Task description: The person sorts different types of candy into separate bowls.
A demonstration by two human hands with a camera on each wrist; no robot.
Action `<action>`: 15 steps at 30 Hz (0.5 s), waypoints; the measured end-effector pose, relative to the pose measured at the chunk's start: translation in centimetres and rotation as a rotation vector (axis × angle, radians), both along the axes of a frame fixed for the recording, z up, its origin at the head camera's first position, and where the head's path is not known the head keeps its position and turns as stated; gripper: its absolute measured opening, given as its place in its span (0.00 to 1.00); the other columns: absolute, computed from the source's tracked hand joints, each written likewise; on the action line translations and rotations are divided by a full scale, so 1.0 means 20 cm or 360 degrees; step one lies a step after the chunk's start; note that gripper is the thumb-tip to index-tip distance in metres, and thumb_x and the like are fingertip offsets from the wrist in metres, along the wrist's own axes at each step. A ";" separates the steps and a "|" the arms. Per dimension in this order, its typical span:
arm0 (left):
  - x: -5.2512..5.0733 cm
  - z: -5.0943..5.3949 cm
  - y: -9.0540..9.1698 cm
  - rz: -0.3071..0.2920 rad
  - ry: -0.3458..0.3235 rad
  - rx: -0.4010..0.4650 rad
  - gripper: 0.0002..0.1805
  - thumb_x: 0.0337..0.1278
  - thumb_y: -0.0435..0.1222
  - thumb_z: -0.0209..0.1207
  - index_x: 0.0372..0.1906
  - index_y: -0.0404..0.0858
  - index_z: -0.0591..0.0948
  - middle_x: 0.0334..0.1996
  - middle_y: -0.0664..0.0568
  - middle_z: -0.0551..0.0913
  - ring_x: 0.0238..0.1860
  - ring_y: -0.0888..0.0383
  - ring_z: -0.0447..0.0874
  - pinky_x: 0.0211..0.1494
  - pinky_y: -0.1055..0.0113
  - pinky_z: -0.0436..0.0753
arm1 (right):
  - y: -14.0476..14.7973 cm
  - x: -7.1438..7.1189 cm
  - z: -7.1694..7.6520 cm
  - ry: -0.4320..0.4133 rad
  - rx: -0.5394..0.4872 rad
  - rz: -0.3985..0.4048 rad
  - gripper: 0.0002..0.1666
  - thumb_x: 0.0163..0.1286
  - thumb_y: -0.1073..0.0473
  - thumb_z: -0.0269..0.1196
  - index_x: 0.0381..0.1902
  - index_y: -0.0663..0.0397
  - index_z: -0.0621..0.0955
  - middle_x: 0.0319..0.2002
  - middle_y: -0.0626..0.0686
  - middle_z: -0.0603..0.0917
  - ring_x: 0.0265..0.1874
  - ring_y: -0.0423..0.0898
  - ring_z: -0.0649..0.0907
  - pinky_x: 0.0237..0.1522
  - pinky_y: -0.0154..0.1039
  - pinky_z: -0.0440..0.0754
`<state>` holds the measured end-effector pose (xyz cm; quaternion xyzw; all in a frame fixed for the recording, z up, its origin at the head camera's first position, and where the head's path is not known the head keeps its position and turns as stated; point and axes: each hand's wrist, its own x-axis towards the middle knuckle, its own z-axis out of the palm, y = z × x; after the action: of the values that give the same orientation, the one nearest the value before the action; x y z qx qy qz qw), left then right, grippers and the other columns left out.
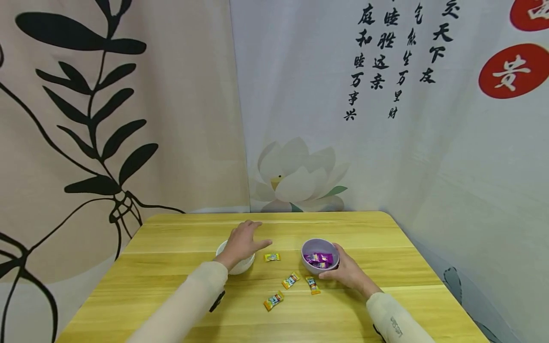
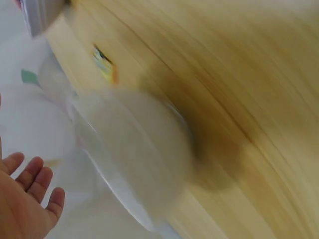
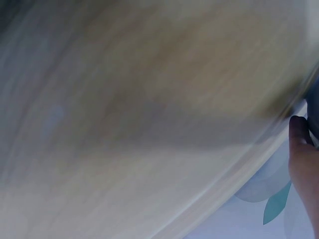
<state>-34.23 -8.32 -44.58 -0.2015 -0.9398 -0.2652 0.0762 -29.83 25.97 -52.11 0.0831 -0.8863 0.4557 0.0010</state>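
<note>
My left hand (image 1: 243,243) is over the white bowl (image 1: 247,265) in the head view, fingers spread and nothing held. In the left wrist view the hand (image 2: 30,199) shows beside the blurred white bowl (image 2: 134,149), apart from it. On the right, my other hand (image 1: 349,274) grips the side of a purple bowl (image 1: 308,267) with purple-wrapped candies (image 1: 321,258) inside. Only part of that hand (image 3: 305,159) and a dark edge of the bowl (image 3: 314,107) appear in the right wrist view.
Several yellow-wrapped candies lie on the wooden table (image 1: 343,314): one (image 1: 272,257) between the bowls, others (image 1: 290,280) (image 1: 313,285) (image 1: 273,301) nearer the front. Behind the table's far edge hangs a printed curtain (image 1: 193,119).
</note>
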 end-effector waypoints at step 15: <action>0.04 -0.13 -0.46 0.0125 -0.0271 -0.0033 0.61 0.46 0.65 0.68 0.76 0.31 0.57 0.72 0.31 0.60 0.72 0.33 0.56 0.68 0.34 0.56 | 0.00 -0.01 -0.01 -0.0002 0.0028 -0.0018 0.66 0.47 0.49 0.81 0.75 0.60 0.55 0.67 0.65 0.69 0.66 0.63 0.69 0.66 0.64 0.61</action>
<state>-33.44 -17.60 -47.26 -0.1420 -0.9528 -0.2683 0.0043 -29.96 25.98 -52.39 0.0780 -0.8906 0.4480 0.0023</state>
